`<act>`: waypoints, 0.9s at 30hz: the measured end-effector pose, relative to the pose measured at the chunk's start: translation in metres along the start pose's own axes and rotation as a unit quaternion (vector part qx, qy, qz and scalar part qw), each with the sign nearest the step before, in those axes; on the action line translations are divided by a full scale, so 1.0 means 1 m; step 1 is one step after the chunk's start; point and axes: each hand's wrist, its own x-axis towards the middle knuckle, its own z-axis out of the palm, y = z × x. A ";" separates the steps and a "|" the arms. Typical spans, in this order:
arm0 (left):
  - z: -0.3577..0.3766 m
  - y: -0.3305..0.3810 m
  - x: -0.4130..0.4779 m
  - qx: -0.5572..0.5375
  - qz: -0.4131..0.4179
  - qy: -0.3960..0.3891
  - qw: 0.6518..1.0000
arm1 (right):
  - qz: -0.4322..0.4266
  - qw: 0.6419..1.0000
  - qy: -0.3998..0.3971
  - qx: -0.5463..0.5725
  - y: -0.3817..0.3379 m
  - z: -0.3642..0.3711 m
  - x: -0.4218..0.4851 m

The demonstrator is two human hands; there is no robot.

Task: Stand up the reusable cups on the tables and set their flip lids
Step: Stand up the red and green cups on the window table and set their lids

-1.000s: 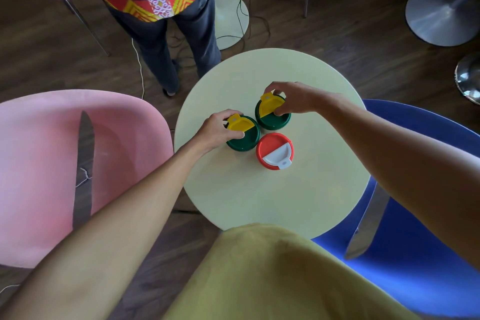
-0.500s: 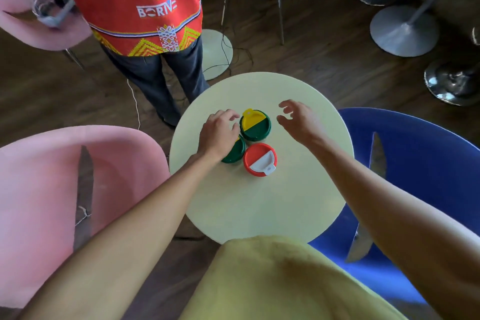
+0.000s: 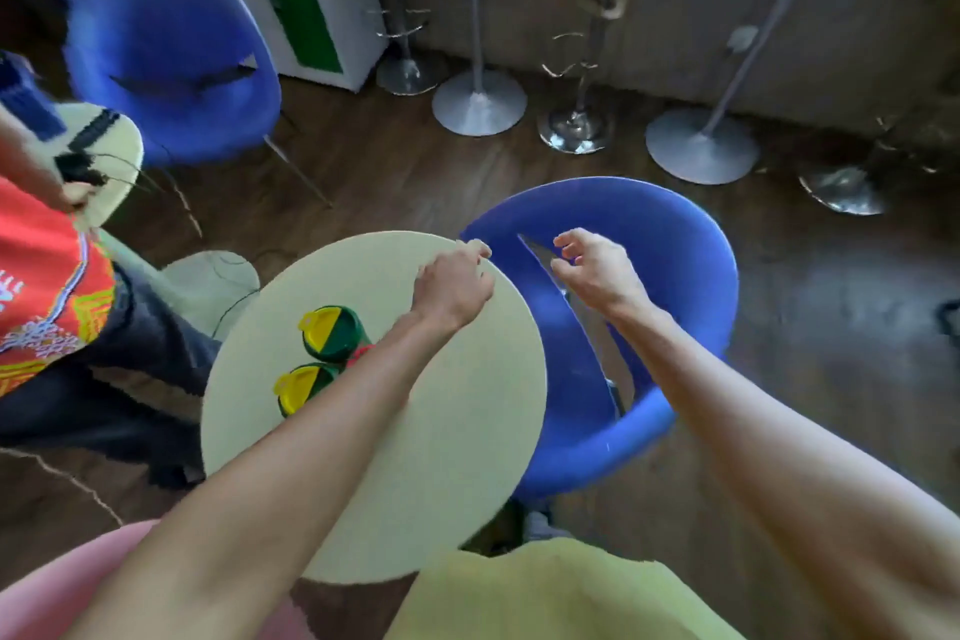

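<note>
We are carrying nothing: our left hand [image 3: 453, 285], loosely curled, is hovering over the round table's [image 3: 441, 457] far edge, and our right hand [image 3: 592, 268], fingers half spread, is hanging over the blue chair [image 3: 675, 234]. Two green cups [image 3: 332, 334] are standing upright with yellow flip lids [image 3: 318, 322] seemingly pressed down (contents hidden); a red cup [image 3: 358, 353] is peeking from behind our forearm. This table is looking finished; other tables are probably waiting.

matt table [image 3: 447, 457], glossy plastic lids [image 3: 324, 327].

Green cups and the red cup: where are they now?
Far green cup [image 3: 332, 332], head view, yellow flip lid.
Near green cup [image 3: 300, 387], head view, lid top.
Red cup [image 3: 359, 355], head view, lid sliver beside forearm.
</note>
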 end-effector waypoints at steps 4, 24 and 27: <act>0.020 0.079 0.014 0.008 0.090 -0.028 0.995 | 0.061 0.995 0.074 0.025 0.046 -0.065 -0.023; 0.109 0.534 0.179 0.014 0.249 -0.005 0.968 | 0.069 0.975 0.210 0.035 0.241 -0.460 0.094; 0.098 0.595 0.219 0.004 0.262 0.031 0.965 | 0.053 0.975 0.215 0.030 0.254 -0.519 0.139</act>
